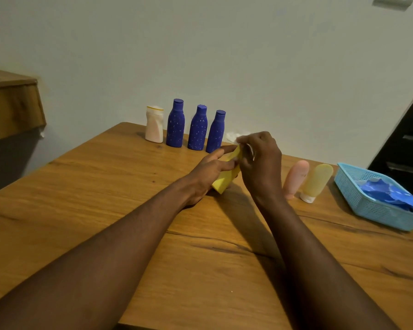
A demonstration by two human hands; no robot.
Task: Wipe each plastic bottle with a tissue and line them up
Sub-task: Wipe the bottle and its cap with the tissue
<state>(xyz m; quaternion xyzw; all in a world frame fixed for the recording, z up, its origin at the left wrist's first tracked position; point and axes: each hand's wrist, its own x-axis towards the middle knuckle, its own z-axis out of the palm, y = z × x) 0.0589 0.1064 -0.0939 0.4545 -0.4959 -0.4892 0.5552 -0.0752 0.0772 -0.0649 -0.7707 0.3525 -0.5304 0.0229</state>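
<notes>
My left hand (211, 171) grips a yellow bottle (224, 181) tilted over the middle of the wooden table (105, 198). My right hand (260, 160) pinches a white tissue (239, 140) against the bottle's upper end. Along the wall edge stand a white bottle (154, 124) and three blue speckled bottles (175, 123) (198, 127) (216, 131) in a row. A pink tube (296, 178) and a yellow tube (316, 182) lie to the right of my hands.
A light blue plastic basket (367, 206) with blue items inside sits at the table's right edge. A wooden shelf (12, 106) juts out at the left. A white crumpled tissue (230, 136) lies behind my right hand near the wall.
</notes>
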